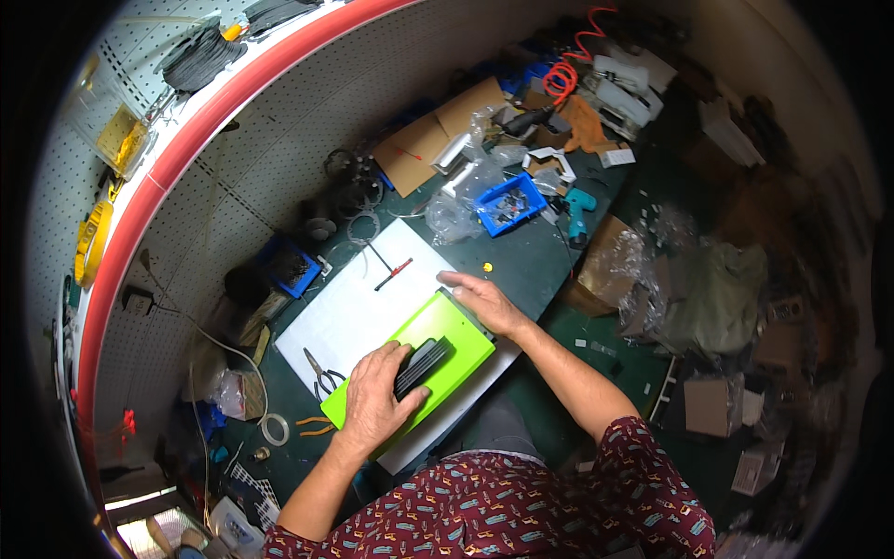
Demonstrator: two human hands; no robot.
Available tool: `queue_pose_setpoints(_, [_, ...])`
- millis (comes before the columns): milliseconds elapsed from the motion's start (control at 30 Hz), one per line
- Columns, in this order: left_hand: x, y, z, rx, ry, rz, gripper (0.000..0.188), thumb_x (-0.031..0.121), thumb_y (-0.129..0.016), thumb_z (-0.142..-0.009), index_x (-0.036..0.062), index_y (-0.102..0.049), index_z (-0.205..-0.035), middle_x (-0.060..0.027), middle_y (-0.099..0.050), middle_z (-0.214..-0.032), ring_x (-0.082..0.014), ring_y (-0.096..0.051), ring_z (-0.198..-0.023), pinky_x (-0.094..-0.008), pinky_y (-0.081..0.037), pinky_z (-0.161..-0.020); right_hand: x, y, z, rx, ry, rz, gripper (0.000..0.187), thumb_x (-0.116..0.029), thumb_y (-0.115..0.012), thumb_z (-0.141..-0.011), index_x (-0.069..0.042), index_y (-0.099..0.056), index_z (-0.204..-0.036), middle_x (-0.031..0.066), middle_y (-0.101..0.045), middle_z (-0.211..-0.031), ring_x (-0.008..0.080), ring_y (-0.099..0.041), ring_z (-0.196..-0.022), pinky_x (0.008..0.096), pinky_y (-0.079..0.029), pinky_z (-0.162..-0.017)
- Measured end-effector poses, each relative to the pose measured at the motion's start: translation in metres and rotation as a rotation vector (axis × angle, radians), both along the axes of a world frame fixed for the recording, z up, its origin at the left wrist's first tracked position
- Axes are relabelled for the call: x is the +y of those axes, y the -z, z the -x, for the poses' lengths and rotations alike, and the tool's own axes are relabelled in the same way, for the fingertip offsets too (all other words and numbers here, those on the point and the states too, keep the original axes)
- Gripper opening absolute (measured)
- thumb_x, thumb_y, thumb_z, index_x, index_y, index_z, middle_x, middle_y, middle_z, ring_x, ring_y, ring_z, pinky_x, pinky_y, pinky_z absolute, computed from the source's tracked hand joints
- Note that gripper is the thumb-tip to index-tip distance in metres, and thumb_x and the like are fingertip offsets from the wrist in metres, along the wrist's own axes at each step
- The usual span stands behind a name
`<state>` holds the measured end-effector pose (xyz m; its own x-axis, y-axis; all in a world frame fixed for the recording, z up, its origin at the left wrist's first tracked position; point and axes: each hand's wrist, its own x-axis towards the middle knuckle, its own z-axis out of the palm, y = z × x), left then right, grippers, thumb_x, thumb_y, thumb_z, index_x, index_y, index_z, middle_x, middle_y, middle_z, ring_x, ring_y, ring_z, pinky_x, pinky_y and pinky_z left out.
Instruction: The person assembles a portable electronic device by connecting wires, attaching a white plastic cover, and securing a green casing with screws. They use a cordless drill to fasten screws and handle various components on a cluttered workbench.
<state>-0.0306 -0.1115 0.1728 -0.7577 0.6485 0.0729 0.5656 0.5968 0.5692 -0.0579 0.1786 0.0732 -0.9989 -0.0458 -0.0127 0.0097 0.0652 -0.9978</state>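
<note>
We see a bright green piece (436, 319), smooth, flat and a bit shiny, with straight sides. It lies on a white sheet (340, 312) that sticks out past it on two sides. On top of the green piece sits a long black part (426, 365) with ridges like little steps.

Our left hand (372, 391) lies on the green piece, at the lower end of the black part. Its fingers are bent on one side of that part and the thumb is on the other; we cannot tell how hard they press. Our right hand (484, 303) is at the far right end of the green piece. Its fingers are long and nearly straight, close together, and we cannot see them pinching anything.

Just left of the green piece are pliers (323, 377) with dark handles. Farther left are orange handles (315, 427) and a pale round ring (275, 429). Beyond the green piece, a thin red and black tool (395, 274) lies on the white sheet. Past its right end, on the dark green surface (529, 256), are a small yellow bit (488, 267), a hard blue bin (511, 204) full of small bits and a teal drill (578, 214). Farthest beyond the green piece are flat brown cardboard (436, 138) and a curly red hose (561, 82).
</note>
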Motion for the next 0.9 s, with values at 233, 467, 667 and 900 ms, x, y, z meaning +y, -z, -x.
queue_pose_setpoints(233, [0.005, 0.019, -0.017, 0.050, -0.281, 0.023, 0.023, 0.006, -0.077, -0.078, 0.0015, -0.065, -0.097, -0.0158, -0.067, -0.100, -0.0400, -0.064, -0.098, -0.0484, -0.050, -0.104, 0.006, 0.001, 0.014, -0.033, -0.297, -0.031, 0.041, -0.023, -0.050, -0.108, 0.001, -0.057, -0.141, 0.0187, -0.062, -0.136, 0.0282, -0.059, -0.129, 0.0387, -0.044, -0.112])
queue_pose_setpoints(467, [0.013, 0.017, -0.021, 0.105, -0.340, 0.049, 0.020, 0.003, -0.075, -0.076, 0.0021, -0.061, -0.091, -0.0147, -0.066, -0.096, -0.0398, -0.064, -0.092, -0.0496, -0.053, -0.102, 0.015, 0.011, 0.011, 0.094, -0.308, -0.024, 0.034, -0.016, -0.050, -0.106, 0.002, -0.055, -0.135, 0.0190, -0.056, -0.134, 0.0311, -0.055, -0.128, 0.0405, -0.042, -0.113])
queue_pose_setpoints(667, [0.027, 0.012, -0.016, 0.036, -0.394, 0.127, 0.023, 0.005, -0.078, -0.074, 0.0028, -0.060, -0.090, -0.0156, -0.063, -0.095, -0.0408, -0.062, -0.094, -0.0494, -0.051, -0.097, 0.016, 0.008, 0.009, 0.110, -0.343, -0.039, 0.044, -0.015, -0.050, -0.103, 0.001, -0.050, -0.144, 0.0215, -0.052, -0.142, 0.0341, -0.049, -0.137, 0.0432, -0.036, -0.119])
queue_pose_setpoints(900, [0.034, 0.010, -0.009, -0.026, -0.377, 0.151, 0.025, 0.006, -0.079, -0.074, 0.0036, -0.060, -0.090, -0.0162, -0.059, -0.096, -0.0397, -0.057, -0.095, -0.0477, -0.044, -0.087, 0.012, -0.001, 0.015, 0.085, -0.367, -0.128, 0.052, -0.017, -0.049, -0.103, 0.002, -0.046, -0.151, 0.0261, -0.050, -0.148, 0.0380, -0.046, -0.140, 0.0459, -0.034, -0.121])
